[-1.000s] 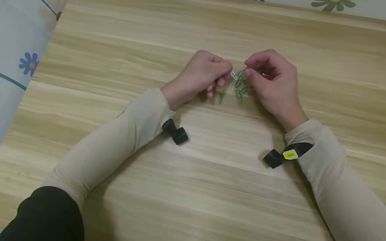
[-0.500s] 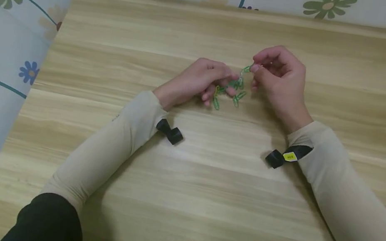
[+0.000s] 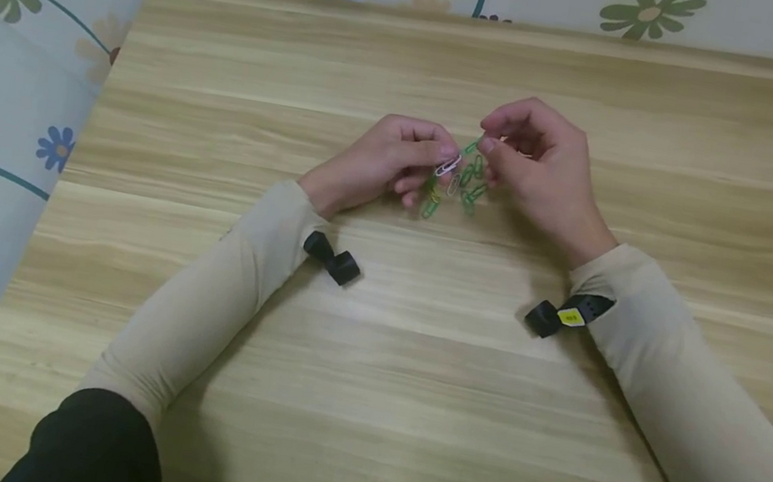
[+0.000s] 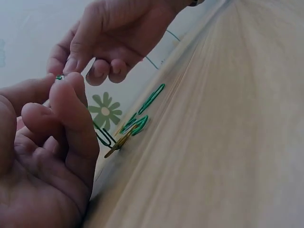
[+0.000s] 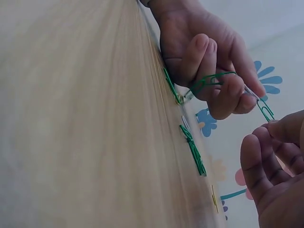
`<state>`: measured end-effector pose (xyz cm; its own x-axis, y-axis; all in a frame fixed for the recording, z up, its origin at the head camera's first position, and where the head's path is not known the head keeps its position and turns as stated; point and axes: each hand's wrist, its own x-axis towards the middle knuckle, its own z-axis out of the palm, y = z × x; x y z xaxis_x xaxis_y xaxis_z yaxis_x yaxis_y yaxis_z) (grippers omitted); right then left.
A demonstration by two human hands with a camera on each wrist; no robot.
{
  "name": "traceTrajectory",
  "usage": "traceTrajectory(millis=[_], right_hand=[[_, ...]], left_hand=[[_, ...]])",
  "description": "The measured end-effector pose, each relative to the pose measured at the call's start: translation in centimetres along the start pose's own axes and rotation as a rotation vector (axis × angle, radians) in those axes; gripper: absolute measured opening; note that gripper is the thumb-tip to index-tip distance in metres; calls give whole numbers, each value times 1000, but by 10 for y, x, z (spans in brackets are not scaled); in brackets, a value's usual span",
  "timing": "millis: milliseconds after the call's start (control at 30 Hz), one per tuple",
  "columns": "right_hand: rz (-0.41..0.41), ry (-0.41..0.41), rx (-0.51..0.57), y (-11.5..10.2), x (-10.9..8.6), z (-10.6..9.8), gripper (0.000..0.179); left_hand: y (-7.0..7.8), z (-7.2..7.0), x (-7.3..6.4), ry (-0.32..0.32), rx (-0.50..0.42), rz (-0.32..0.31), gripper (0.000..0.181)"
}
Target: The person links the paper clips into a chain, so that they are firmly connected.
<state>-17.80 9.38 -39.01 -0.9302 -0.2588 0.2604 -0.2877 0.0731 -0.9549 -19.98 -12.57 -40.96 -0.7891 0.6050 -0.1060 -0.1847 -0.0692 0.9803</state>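
My left hand (image 3: 392, 158) pinches a white paper clip (image 3: 448, 166) between thumb and forefinger. Just right of it, my right hand (image 3: 542, 169) pinches the end of a green paper clip (image 5: 266, 110). In the right wrist view this green clip meets the white one at the left fingertips. More green clips (image 5: 209, 79) hang in a linked string across the left hand's curled fingers. Below the hands, several green clips (image 3: 471, 195), another pale clip (image 3: 453, 184) and a yellow one (image 3: 433, 194) cluster close over the table.
The wood-grain table (image 3: 410, 380) spreads under both forearms. A flowered cloth (image 3: 1, 87) lies beyond its left and far edges. Each wrist wears a black camera (image 3: 343, 267) on a strap. In the right wrist view a thin yellow clip (image 5: 214, 198) lies near the far edge.
My hands spread apart, the right one drawing a green clip away, and then the right hand came back leftward. Left fingers that were straighter now pinch the white clip.
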Motion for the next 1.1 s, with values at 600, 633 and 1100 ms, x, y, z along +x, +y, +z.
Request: traceTrajectory(millis=[600, 633, 1100], right_hand=[[262, -296, -649, 5, 18, -9, 25], [263, -313, -670, 5, 19, -8, 25], [405, -196, -178, 19, 18, -19, 7]], left_hand=[[1, -4, 3, 124, -108, -79, 14], [2, -3, 3, 128, -108, -81, 13], [-3, 3, 5, 110, 121, -26, 12]])
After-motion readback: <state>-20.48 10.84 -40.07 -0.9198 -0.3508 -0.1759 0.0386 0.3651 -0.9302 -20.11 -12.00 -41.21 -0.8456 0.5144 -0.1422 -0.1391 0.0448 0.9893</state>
